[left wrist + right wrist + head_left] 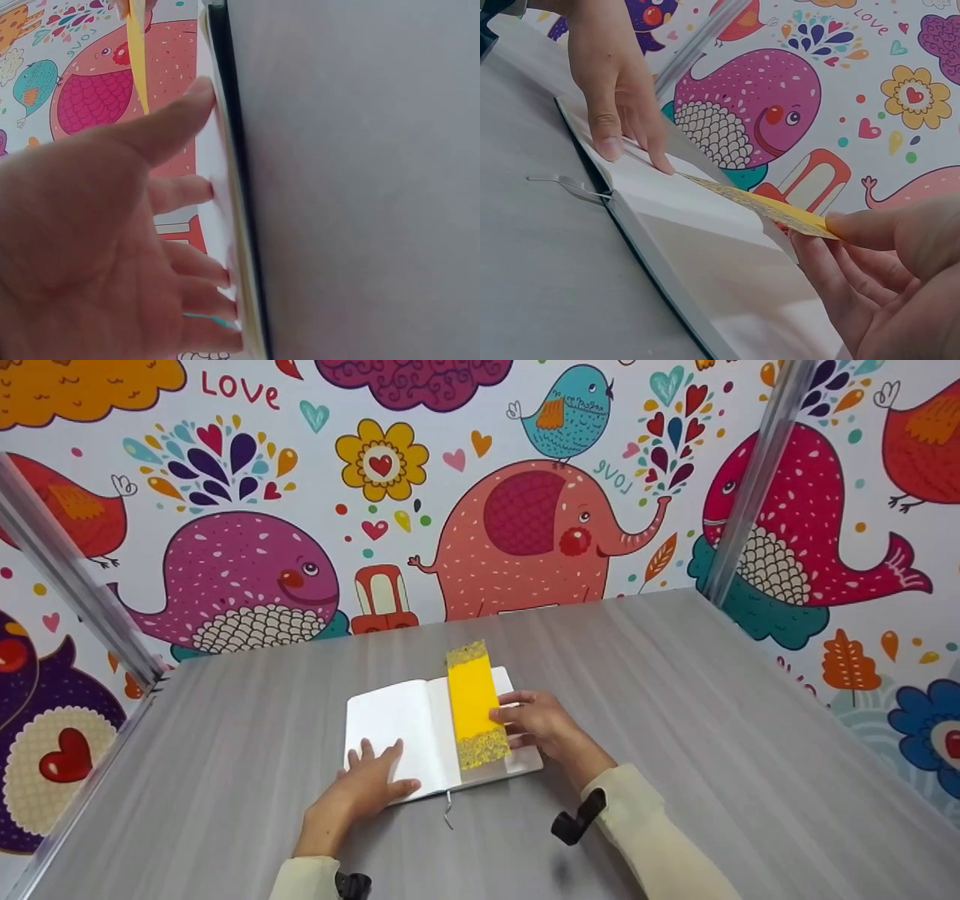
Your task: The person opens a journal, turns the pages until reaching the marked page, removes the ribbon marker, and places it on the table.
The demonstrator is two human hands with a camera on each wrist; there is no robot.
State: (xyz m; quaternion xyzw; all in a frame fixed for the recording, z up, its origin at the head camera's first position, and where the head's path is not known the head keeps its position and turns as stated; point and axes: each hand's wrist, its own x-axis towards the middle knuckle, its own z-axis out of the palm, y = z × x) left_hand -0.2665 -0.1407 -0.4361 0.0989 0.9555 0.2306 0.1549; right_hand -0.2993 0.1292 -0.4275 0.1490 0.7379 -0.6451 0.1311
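An open notebook (390,720) with blank white pages lies on the grey table, its dark cover edge (641,259) showing in the right wrist view. My left hand (367,781) rests on the left page with its fingers spread, fingertips pressing the paper. Over the right page my right hand (544,724) pinches a yellow bookmark-like strip (474,697) by its right edge, between thumb and fingers. Both ends of the strip carry a grey lacy pattern. In the right wrist view the strip (780,210) is tilted above the page, which bears a shadow.
A thin ribbon (448,810) trails from the notebook's spine onto the table (225,780). Behind the table stands a wall (420,525) printed with cartoon animals, with metal posts (757,487) at both sides. Black straps (579,817) sit at the wrists.
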